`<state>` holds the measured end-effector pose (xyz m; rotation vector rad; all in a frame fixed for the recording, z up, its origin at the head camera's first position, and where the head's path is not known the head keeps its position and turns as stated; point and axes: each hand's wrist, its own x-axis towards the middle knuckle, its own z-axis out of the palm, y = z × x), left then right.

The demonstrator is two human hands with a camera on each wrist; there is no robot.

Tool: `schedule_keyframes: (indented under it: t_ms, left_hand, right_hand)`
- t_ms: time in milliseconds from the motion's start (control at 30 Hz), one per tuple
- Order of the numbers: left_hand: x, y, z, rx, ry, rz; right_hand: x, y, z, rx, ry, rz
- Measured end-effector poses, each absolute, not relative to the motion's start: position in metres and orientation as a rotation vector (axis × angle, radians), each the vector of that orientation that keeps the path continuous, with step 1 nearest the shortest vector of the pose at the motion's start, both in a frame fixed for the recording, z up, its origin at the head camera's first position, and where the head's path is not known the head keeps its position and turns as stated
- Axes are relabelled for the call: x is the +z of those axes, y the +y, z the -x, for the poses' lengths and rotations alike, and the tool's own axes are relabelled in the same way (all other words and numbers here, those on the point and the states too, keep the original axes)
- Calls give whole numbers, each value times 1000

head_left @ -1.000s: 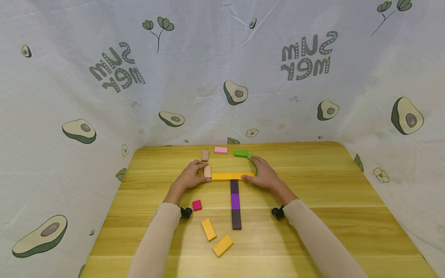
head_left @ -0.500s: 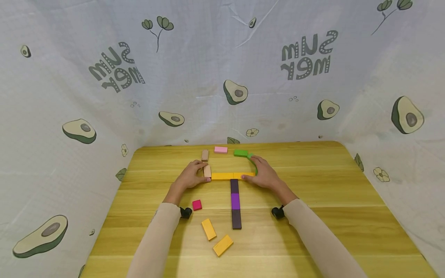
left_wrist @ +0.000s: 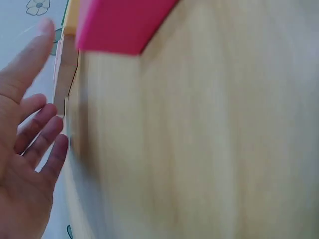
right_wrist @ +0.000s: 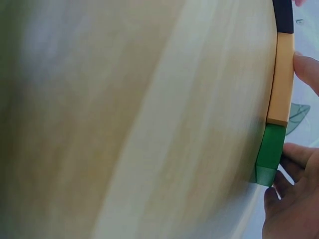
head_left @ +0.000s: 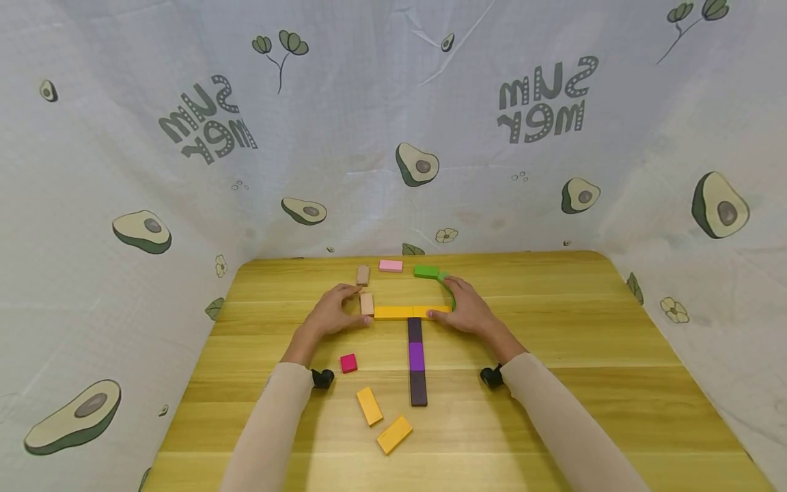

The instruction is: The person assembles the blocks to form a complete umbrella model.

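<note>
My left hand point(head_left: 332, 313) is spread beside a tan block point(head_left: 367, 303), thumb near its lower end and fingertips near its upper end. The left wrist view shows the hand's fingers point(left_wrist: 56, 154) loosely extended, with the tan block point(left_wrist: 66, 69) beyond. Two yellow blocks point(head_left: 393, 312) lie end to end, right of the tan block. My right hand point(head_left: 468, 307) rests its thumb on the right yellow block point(right_wrist: 282, 79). Its other fingers reach along a green block point(right_wrist: 270, 149), partly hidden behind the hand. A lighter green piece point(head_left: 443, 276) shows at the index fingertip.
A column of dark point(head_left: 415, 329), purple point(head_left: 416, 357) and dark blocks runs down from the yellow row. Another tan block point(head_left: 363, 275), a pink block point(head_left: 391, 266) and a green block point(head_left: 426, 272) lie behind. A red block point(head_left: 348, 363) and two loose yellow blocks point(head_left: 369, 406) lie nearer.
My left hand has drawn slightly left, and its thumb and fingers have come off the tan block, which stays in place. The right hand has not visibly moved.
</note>
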<state>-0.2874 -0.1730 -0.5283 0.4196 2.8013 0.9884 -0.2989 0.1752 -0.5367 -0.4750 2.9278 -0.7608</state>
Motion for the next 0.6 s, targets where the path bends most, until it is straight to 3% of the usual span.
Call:
schedule_keyframes:
  t_ms: [600]
  left_hand:
    - [-523,-171,315,1006,2948,-204]
  right_hand:
    - [-537,175,298,-765,2923,479]
